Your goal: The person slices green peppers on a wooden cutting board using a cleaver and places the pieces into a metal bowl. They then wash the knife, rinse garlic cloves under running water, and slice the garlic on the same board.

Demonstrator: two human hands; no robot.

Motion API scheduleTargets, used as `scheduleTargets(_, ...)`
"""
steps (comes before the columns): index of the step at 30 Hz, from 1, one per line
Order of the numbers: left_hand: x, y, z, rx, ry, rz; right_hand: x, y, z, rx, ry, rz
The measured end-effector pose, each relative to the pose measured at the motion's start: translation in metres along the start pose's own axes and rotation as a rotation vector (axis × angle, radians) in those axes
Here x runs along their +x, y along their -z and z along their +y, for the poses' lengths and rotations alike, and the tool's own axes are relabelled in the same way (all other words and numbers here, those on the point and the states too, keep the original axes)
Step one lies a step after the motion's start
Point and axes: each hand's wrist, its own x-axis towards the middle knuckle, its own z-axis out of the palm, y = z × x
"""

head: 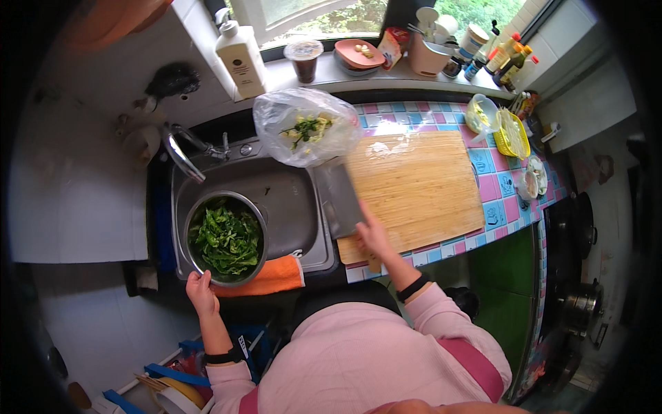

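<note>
My left hand (202,292) grips the near rim of a round metal bowl (265,227). Chopped leafy greens (225,238) fill the bowl, which sits over the left part of the stainless steel sink (289,194). A cleaver (339,199) with a broad, slightly blurred blade is in my right hand (373,235). Its blade lies between the sink's right rim and the left edge of a bamboo cutting board (424,186), and whether it touches either is unclear. Behind the blade, a clear plastic bag (269,119) carries leafy scraps (307,129).
A chrome faucet (181,155) arches over the sink. An orange towel (279,277) hangs at its front edge. Right of the board stand a yellow basket (523,142) and a plastic container (481,116). Bottles (509,64) and a pump bottle (240,62) line the windowsill.
</note>
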Motion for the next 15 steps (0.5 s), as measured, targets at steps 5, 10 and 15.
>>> scheduleTargets(5, 0.002, -0.004, 0.005, -0.001, 0.003, 0.065, -0.015, -0.071, -0.014, 0.124, 0.021, -0.315)
scheduleTargets(10, 0.006, -0.021, 0.002, 0.075, 0.026, 0.022, -0.02, 0.024, 0.005, 0.232, -0.084, -0.124)
scheduleTargets(15, 0.003, -0.045, -0.007, 0.069, 0.027, -0.056, -0.044, 0.196, 0.047, 0.437, -0.172, 0.39)
